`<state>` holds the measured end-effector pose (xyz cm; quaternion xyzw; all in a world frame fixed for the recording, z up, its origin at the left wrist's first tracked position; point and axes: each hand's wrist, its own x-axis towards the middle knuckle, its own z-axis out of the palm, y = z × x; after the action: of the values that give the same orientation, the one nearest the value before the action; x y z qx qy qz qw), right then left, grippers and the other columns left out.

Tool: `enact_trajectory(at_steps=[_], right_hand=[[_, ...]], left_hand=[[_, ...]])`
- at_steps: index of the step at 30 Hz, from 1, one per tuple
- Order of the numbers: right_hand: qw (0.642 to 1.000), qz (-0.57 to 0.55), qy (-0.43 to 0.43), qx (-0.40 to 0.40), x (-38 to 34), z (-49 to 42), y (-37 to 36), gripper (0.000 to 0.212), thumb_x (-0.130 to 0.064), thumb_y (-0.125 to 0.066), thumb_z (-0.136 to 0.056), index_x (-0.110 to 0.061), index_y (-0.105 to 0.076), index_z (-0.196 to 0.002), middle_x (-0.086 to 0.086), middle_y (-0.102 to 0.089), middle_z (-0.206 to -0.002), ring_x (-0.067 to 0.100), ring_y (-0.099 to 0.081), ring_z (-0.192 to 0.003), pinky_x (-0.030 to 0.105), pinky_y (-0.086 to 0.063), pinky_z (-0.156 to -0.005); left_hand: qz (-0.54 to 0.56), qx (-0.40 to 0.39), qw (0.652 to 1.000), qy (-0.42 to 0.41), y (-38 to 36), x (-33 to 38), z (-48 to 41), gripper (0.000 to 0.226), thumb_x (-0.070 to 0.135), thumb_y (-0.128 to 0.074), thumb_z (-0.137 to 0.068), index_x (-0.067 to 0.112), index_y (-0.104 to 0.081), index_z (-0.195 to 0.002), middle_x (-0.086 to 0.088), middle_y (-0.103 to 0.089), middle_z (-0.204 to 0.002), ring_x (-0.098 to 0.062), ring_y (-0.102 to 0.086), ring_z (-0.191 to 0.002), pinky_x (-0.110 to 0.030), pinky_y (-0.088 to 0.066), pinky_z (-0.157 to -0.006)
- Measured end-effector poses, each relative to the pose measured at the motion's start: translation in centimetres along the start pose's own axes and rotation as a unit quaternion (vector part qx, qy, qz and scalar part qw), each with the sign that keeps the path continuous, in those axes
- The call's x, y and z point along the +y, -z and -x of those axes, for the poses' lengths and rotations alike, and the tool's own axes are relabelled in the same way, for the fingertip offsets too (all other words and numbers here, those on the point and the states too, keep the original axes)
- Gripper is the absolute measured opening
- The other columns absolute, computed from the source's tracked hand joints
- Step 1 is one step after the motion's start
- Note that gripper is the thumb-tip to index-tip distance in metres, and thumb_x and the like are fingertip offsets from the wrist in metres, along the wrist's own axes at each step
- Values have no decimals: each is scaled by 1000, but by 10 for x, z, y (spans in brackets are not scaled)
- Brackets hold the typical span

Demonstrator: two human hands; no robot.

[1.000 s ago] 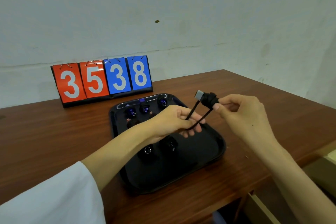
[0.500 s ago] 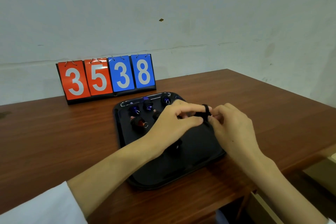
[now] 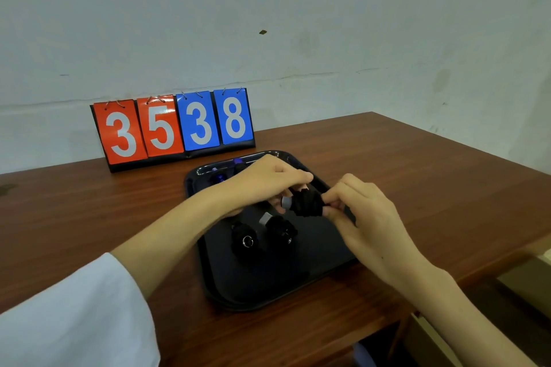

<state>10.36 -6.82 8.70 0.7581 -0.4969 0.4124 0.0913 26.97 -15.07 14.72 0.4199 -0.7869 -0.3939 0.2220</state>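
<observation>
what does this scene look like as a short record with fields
held: coiled black cable, over the tray
left hand: grips the cable by its grey plug
right hand: pinches its other side
on tray: two more bundles, blue parts at the back
behind: scoreboard reading 35 38
surface: wooden table

Cable bundles (image 3: 247,243) in tray (image 3: 268,286), scorebd (image 3: 174,128) behind.

Flip scoreboard (image 3: 174,128) reading 3538 by wall (image 3: 328,24), black tray (image 3: 268,289) on wooden table (image 3: 74,217)
</observation>
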Motion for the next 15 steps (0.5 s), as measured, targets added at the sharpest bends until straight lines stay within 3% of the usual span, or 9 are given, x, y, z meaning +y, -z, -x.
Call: enact_trajectory(at_steps=[2, 4, 7, 10, 12, 15], right_hand=[[999, -14, -4, 36, 0, 1, -3, 13, -13, -62, -82, -22, -55, -87, -14, -48, -83, 11, -46, -71, 20, -39, -62], [997, -34, -25, 68, 1, 2, -7, 12, -10, -62, -83, -20, -56, -86, -12, -48, -83, 15, -48, -70, 25, -42, -58], [989, -58, -78, 110, 1, 2, -12, 13, -4, -64, -83, -15, -57, -85, -10, -48, -82, 8, -49, -69, 22, -41, -56], [981, -42, -121, 149, 1, 1, -15, 12, -6, -63, -83, -14, -55, -85, -10, -46, -80, 3, -47, -66, 17, -37, -54], [976, -26, -144, 161, 2, 0, -15, 10, -7, -62, -84, -13, -55, -85, -7, -47, -81, 5, -46, -65, 18, -39, -53], [973, 2, -165, 164, 2, -1, -16, 10, -7, -62, -85, -13, -55, -86, -8, -47, -81, 7, -46, -63, 20, -40, -52]], left_hand=[[129, -25, 990, 44, -3, -1, 2, 35, 31, -55, -93, -1, -68, -87, -7, -69, -76, -17, -68, -66, -26, -56, -64], [289, -44, 953, 74, -9, -2, 6, 30, 27, -53, -93, 0, -64, -89, -14, -70, -85, -21, -70, -74, -29, -59, -69], [481, -59, 866, 126, -22, -3, 12, 27, 21, -51, -92, -1, -64, -100, -19, -71, -91, -28, -71, -82, -32, -59, -75], [606, -72, 776, 161, -32, -3, 16, 33, 19, -50, -89, -5, -63, -109, -20, -71, -100, -27, -71, -87, -33, -59, -76], [624, -69, 763, 154, -35, -1, 17, 37, 22, -52, -89, -5, -61, -113, -20, -69, -107, -28, -70, -94, -35, -57, -84], [603, -36, 786, 132, -43, 2, 16, 40, 24, -64, -83, -3, -60, -113, -21, -68, -110, -30, -67, -100, -38, -55, -88]])
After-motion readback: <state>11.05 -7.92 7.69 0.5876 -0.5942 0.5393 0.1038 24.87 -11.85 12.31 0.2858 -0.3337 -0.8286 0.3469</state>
